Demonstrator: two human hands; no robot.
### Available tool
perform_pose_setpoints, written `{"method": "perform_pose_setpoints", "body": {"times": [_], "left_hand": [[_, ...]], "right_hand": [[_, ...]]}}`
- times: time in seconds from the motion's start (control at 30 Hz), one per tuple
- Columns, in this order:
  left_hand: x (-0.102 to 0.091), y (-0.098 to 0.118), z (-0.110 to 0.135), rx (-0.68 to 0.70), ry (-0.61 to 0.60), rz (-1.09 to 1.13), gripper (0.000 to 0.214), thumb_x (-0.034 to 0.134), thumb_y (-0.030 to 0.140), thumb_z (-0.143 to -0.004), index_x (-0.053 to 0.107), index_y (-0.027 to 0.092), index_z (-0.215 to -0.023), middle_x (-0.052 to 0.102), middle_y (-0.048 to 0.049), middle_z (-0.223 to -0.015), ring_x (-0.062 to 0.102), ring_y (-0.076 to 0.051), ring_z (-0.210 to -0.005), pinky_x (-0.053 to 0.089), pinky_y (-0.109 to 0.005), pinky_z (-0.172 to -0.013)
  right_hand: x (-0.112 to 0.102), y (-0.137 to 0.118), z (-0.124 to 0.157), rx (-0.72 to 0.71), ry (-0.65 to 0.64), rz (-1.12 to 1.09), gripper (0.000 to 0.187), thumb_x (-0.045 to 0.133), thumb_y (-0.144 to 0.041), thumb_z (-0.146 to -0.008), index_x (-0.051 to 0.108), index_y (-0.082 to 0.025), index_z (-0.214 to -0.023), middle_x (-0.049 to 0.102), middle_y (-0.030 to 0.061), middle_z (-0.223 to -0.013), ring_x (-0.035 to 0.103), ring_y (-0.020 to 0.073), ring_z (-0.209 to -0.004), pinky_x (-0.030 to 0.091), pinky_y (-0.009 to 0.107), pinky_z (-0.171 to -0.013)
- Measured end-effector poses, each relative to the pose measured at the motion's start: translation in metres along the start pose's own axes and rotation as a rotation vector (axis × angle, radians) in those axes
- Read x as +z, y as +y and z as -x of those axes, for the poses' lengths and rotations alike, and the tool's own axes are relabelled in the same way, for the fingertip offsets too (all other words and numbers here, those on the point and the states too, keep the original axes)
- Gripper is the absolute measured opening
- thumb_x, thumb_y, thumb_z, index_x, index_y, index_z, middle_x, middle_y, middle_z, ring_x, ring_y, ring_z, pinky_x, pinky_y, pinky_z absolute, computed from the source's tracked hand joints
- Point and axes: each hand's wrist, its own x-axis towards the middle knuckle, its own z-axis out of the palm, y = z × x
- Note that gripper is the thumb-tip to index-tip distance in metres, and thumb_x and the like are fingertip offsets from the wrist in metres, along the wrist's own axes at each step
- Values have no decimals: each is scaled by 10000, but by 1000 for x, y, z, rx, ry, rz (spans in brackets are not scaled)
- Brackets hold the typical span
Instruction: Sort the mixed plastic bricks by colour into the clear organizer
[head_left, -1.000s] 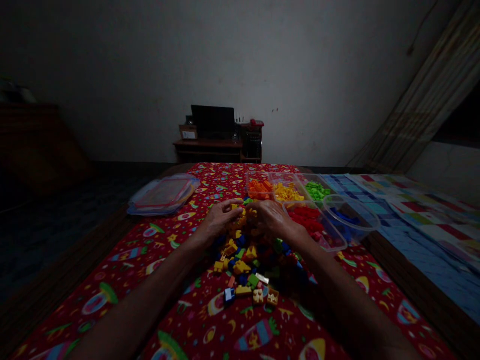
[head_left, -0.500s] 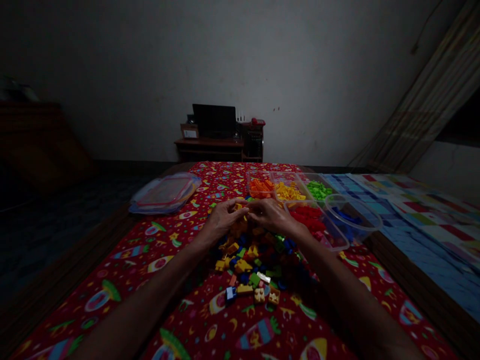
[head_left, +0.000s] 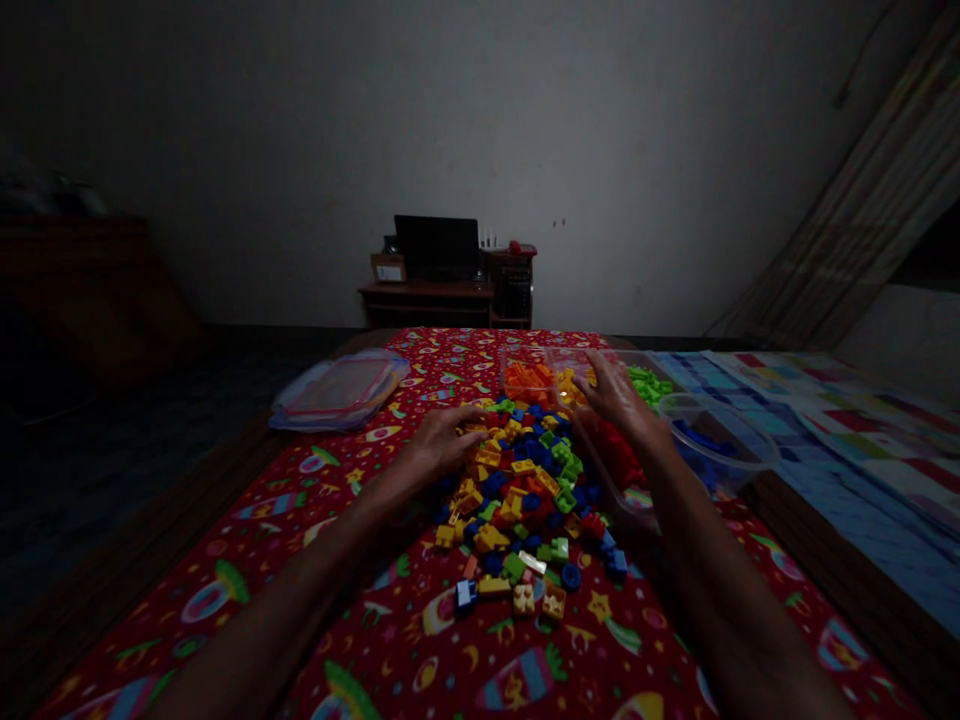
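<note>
- Dim light falls on a pale wall (head_left: 300,150) and a red patterned cloth (head_left: 420,660), on which lies the block pile (head_left: 521,467).
- Left hand (head_left: 446,440): partly open at the pile's left edge; whether it grips anything cannot be told.
- Right hand (head_left: 616,392): fingers parted over the yellow blocks (head_left: 568,386); no held piece discernible.
- Step, as judged: releasing into that compartment; the next move calls for lifting clear.
- Pile's long axis: near-to-far; nearest yellow brick (head_left: 493,586) lies crosswise.

Gloom hung over us: a dark monitor (head_left: 437,247) sat on the desk (head_left: 427,292) before the pale wall (head_left: 622,150), and a curtain (head_left: 862,195) slanted down at right!
</note>
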Motion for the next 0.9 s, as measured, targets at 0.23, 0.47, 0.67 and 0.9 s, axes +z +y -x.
{"method": "perform_pose_setpoints", "body": {"times": [0.23, 0.47, 0.67, 0.9], "left_hand": [[1, -10, -3, 48, 56, -102, 293, 567, 268, -757, 699, 185, -1005, 688, -85, -1076, 628, -244, -990, 474, -357, -893], [12, -20, 0, 96, 24, -138, 333, 561, 208, -756, 658, 180, -1073, 653, -102, -1140, 594, -242, -1059, 452, -386, -939], [7, -32, -5, -19, 35, -161, 409, 602, 252, -702, 657, 196, -1104, 672, -85, -1127, 603, -266, -1061, 460, -370, -933], [-3, -27, -6, -155, 90, 4, 398, 622, 294, -664, 688, 192, -1043, 718, -60, -974, 645, -254, -933, 495, -315, -813]], "right_hand": [[-20, -59, 22, -296, -425, -100, 154, 557, -153, -810, 697, -158, -875, 663, 56, -732, 561, 133, -616, 358, 237, -563], [-3, -88, 55, -425, -536, 117, 74, 592, -194, -815, 647, -151, -842, 647, 91, -823, 571, 173, -726, 335, 270, -608], [19, -65, 54, -520, -295, -64, 99, 510, -215, -874, 584, -150, -864, 597, 63, -853, 503, 140, -753, 343, 251, -678], [25, -62, 41, -491, -300, -214, 237, 456, -164, -861, 543, -144, -1080, 589, 47, -821, 486, 142, -724, 357, 250, -666]]}}
